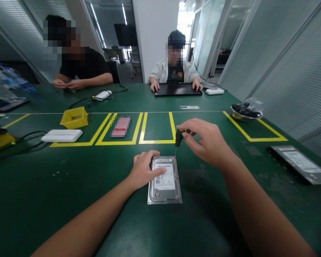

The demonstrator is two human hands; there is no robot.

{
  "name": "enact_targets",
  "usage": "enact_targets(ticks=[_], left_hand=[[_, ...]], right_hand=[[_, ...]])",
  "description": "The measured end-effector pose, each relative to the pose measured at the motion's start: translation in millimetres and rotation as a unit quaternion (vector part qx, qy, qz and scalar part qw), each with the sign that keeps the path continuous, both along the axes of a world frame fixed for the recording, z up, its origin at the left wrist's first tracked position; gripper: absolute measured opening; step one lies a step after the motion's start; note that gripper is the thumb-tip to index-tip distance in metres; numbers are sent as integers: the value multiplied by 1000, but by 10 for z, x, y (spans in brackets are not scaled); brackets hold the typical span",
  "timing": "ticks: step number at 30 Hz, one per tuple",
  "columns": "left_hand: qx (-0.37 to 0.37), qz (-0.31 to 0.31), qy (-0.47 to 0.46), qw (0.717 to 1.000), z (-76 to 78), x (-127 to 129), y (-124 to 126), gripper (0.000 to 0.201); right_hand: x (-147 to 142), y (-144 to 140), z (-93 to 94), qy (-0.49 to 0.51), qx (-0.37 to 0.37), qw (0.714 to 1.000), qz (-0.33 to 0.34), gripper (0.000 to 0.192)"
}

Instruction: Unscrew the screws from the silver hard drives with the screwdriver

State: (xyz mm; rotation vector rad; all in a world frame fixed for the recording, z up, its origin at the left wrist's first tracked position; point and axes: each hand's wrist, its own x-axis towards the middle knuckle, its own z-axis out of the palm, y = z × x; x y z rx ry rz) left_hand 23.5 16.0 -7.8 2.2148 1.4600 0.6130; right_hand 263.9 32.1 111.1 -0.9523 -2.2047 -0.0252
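A silver hard drive (163, 192) with a white label lies flat on the green table in front of me. My left hand (146, 167) grips its left side, the thumb resting on the label and the fingers along the far left edge. In my right hand (203, 141) is a screwdriver (179, 137) with a dark green handle, pinched near the top. It stands almost upright, its thin shaft reaching down to the drive's far right corner. Whether the tip sits in a screw is too small to tell.
Another hard drive (305, 164) lies at the right. Farther off are a metal bowl (243, 116), a yellow bin (75, 117), a white power strip (62, 135) with cables, and a blurred pink object (121, 127). Across the table, one person holds a black panel (178, 90); another sits left.
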Motion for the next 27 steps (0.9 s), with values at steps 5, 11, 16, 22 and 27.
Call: enact_targets(ticks=[5, 11, 16, 22, 27], left_hand=[[1, 0, 0, 1000, -3, -4, -5, 55], [1, 0, -2, 1000, -3, -2, -1, 54], [-3, 0, -1, 1000, 8, -3, -1, 54], [-8, -1, -3, 1000, 14, -6, -10, 54], [-8, -2, -6, 1000, -2, -14, -1, 55]], right_hand=[[-7, 0, 11, -12, -2, 1000, -20, 16], [2, -18, 18, -23, -2, 999, -32, 13], [10, -18, 14, -22, -14, 999, -34, 14], [6, -14, 12, -10, -31, 999, -34, 18], [31, -31, 44, 15, -12, 999, -50, 18]])
